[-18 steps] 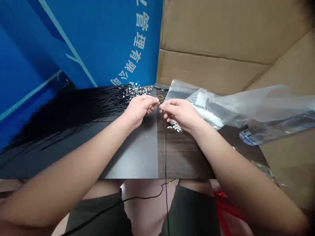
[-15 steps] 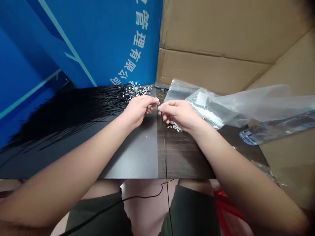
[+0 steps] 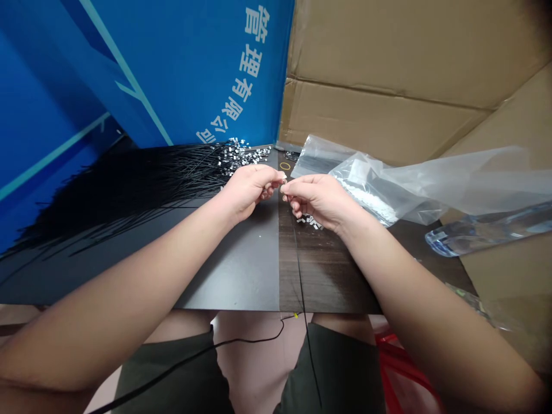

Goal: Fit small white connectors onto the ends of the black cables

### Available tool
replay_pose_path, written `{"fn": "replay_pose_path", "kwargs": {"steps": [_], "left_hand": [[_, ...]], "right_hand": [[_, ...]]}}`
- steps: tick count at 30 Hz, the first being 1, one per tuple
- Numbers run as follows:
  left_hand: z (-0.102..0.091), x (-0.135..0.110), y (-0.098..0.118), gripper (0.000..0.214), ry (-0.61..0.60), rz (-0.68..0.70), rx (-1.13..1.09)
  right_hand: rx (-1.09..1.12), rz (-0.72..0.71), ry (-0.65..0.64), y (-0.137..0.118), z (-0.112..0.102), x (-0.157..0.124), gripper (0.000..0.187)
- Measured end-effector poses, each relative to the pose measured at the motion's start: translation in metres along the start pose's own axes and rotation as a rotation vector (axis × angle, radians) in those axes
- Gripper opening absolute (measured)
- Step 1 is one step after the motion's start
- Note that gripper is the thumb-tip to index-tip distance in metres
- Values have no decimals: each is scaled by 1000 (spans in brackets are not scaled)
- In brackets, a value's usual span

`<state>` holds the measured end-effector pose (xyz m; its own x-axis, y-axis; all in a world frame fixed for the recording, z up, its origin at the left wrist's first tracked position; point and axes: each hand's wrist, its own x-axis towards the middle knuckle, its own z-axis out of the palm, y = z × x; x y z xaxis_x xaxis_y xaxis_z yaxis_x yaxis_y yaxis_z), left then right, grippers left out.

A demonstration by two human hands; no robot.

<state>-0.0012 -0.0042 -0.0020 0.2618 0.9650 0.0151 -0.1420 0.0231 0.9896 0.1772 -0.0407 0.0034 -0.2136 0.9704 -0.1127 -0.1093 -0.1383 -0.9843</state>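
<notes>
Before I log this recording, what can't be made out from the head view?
In the head view:
White piece at the left hand: too small to read its shape.
Black strand: upper end hidden by the right hand.
Loose white pieces: partly behind the right hand, so uncountable.
Blue panel: cut off by the top edge.

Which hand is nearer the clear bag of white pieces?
Right. The right hand is beside the clear bag, on its left; the left hand is farther left, beyond the right.

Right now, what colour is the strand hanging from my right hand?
The strand is black, seen best in the head view.
</notes>
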Motion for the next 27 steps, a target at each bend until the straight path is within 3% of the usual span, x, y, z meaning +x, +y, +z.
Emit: {"fn": "replay_pose_path", "kwargs": {"steps": [27], "left_hand": [[2, -2, 1, 18, -17, -13, -42]], "right_hand": [[23, 25, 14, -1, 2, -2, 20]]}}
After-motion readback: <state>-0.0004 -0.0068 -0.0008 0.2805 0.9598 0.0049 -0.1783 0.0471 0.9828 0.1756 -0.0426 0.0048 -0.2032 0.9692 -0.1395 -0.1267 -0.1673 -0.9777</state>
